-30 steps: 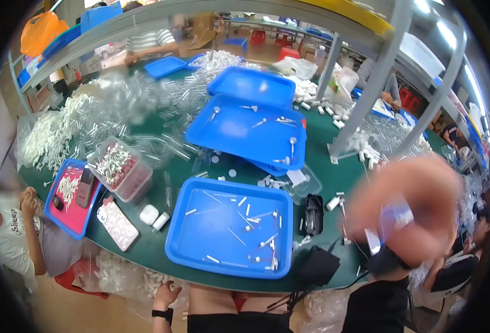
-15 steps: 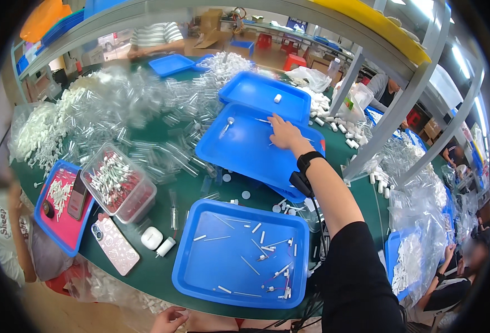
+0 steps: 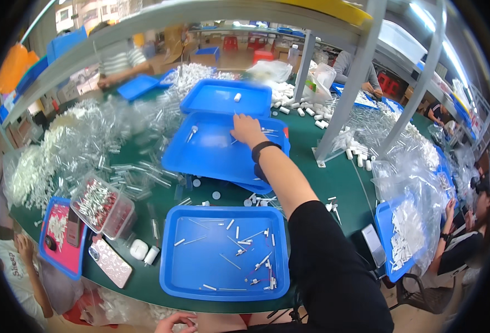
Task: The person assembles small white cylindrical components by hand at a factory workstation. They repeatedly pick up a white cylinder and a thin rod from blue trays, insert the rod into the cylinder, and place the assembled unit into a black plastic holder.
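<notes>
The right hand is over the far part of a large blue plastic tray, in the middle of three on the green desk. Its fingers are bent and close together; I cannot tell whether they hold something. The left hand is at the near edge of the view, loosely curled and partly cut off, so I cannot tell if it is empty.

In the middle tray, thin white sticks lie right of the right hand, and a clear tubular piece with a white round end lies to the left. In the far blue tray there is one short white cylinder.

For such small pieces, I think a light pinch of thumb and forefinger is best, with the black wristband kept above the rim.
</notes>
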